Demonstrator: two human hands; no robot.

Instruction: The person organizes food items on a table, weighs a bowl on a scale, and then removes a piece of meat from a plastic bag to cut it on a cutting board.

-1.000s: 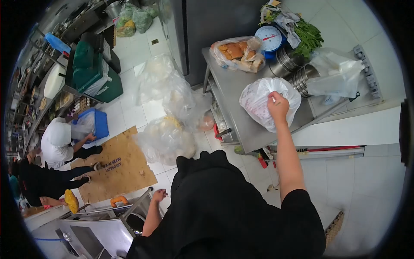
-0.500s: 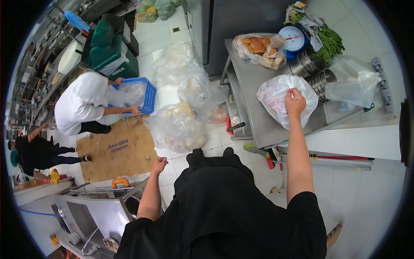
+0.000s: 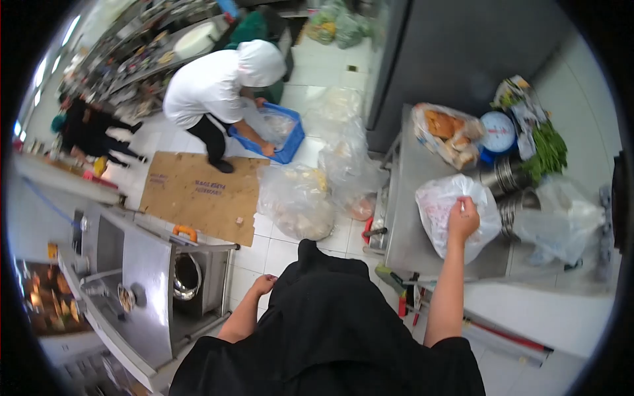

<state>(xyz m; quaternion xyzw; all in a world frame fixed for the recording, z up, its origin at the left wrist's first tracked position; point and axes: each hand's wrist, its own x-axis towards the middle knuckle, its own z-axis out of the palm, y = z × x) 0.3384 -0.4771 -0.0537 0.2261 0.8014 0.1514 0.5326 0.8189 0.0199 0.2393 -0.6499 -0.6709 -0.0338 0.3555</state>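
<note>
My right hand (image 3: 464, 218) grips the gathered top of a white plastic bag (image 3: 441, 212) on the steel table (image 3: 404, 228). Something pinkish shows through the bag's thin wall, too blurred to name. My left hand (image 3: 264, 285) hangs low beside my dark clothing, its fingers curled closed with nothing visible in them. Below and ahead of it, large clear plastic bags (image 3: 297, 208) of pale contents lie on the white tiled floor. Close to the held bag are metal pots (image 3: 505, 177) and a clear bag of bread (image 3: 449, 132).
A blue-rimmed scale (image 3: 498, 132) and leafy greens (image 3: 548, 152) sit at the table's far end. A co-worker in white (image 3: 211, 89) bends over a blue crate (image 3: 290, 142) beside flattened cardboard (image 3: 198, 198). At left stands a steel sink unit (image 3: 148, 264); another person (image 3: 89, 135) is farther back.
The view has turned and shifted. The co-worker has brought the blue crate closer to the clear bags. My right hand keeps its grip on the white bag; my left hand hangs nearer my body.
</note>
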